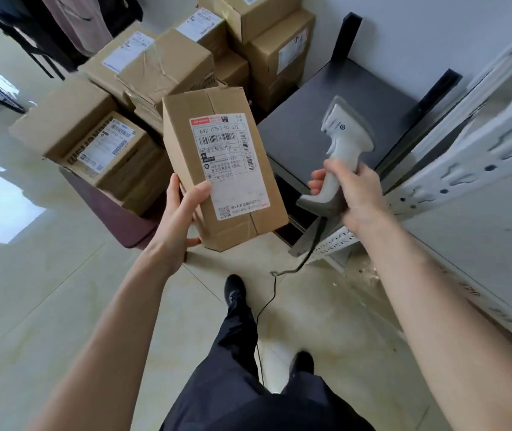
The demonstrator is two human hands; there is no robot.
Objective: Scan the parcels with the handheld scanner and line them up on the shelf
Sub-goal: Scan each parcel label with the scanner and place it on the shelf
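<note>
A: Parcel [217, 169] — where've we got it?
B: Up in our left hand [180, 219], thumb curled over the label edge, fingers under the box btm. Shipping label w/ barcode faces us.
A: Scanner [338, 157]?
B: Right hand [351, 197] wraps its white grip, head pointing up and away, just right of the parcel, not touching it. Cable [267, 306] hangs to the floor.
A: Shelf [341, 119]?
B: Dark board beside the scanner, behind it. Other cardboard boxes [117, 119] piled to the left of it, beyond the parcel.
</note>
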